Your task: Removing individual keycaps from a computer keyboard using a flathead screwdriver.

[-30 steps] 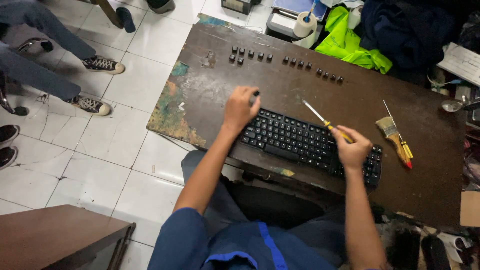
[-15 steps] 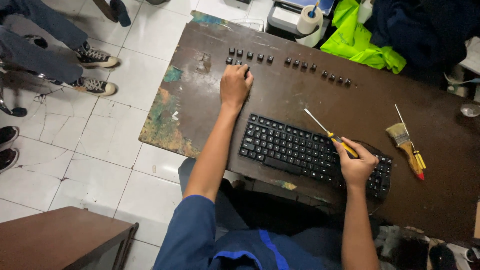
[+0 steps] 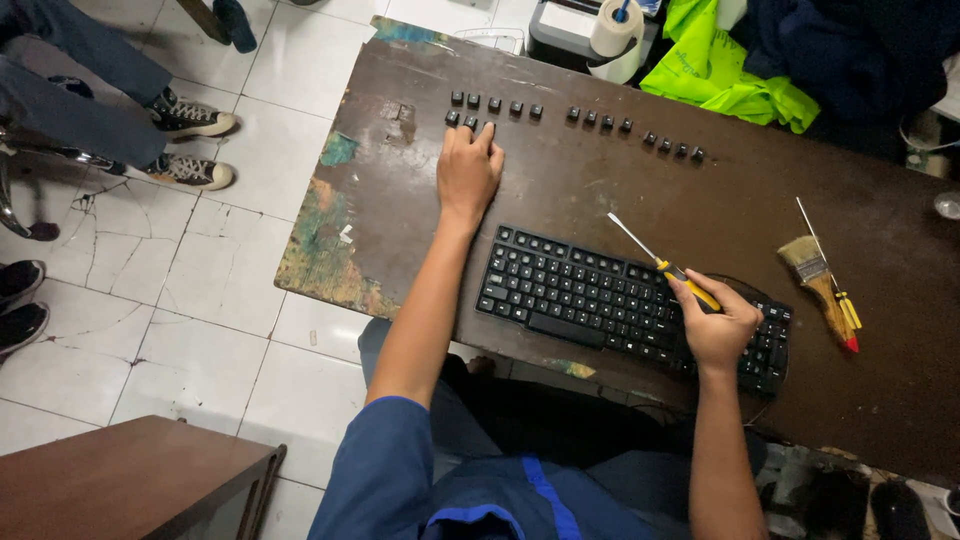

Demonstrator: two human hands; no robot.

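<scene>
L hand on keycaps; R hand grips screwdriver.

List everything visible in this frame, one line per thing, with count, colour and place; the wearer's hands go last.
keyboard: one, black, near edge of the table
loose keycaps: about sixteen, black, in a row along the far side
table: one, dark brown, worn paint at its left edge
paintbrush: one, wooden handle, right of the keyboard
thin screwdriver: one, yellow and red handle, beside the paintbrush
hi-vis garment: one, neon green, beyond the far edge
tape roll: one, white, beyond the far edge
sneakers: two, black and white, another person's, on the floor tiles at left
left hand: at the leftmost keycaps
right hand: over the keyboard's right end, holding a yellow-handled screwdriver
</scene>
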